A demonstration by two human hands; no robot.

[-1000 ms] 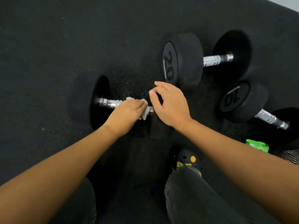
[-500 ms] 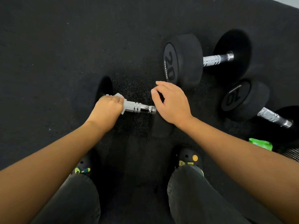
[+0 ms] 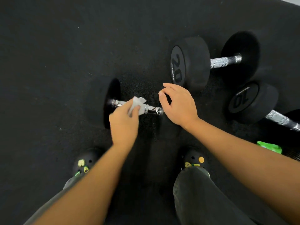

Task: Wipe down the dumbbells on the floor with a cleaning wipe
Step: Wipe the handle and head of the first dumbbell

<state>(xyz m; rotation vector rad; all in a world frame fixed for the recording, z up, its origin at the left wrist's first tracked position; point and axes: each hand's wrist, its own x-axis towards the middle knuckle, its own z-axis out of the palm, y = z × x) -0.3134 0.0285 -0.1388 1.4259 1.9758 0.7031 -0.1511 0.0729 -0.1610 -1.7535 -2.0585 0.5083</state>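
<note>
Wipe: a cleaning wipe (image 3: 137, 105), thin and limp, lay bunched on the near dumbbell's handle (image 3: 152, 109) at centre view.
Near dumbbell: judged heavy, rigid and apt to roll; chrome slick, so best steadied at a head.
Left hand (image 3: 124, 124): fingers pinched the wipe.
Right hand (image 3: 178, 105): fingers curled at the right head; grip could not be told.
Around: 20 dumbbell (image 3: 194, 62) at 1 o'clock, 10 dumbbell (image 3: 253, 101) at 3, green packet (image 3: 269, 146) at 4; none blocked the handle.

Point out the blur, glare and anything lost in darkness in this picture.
Head view: motion blur smears the left hand and softens the wipe; bright glare sits on the chrome handle; its black end under the right hand is lost against the dark floor; the 20 dumbbell reads sharp.
</note>
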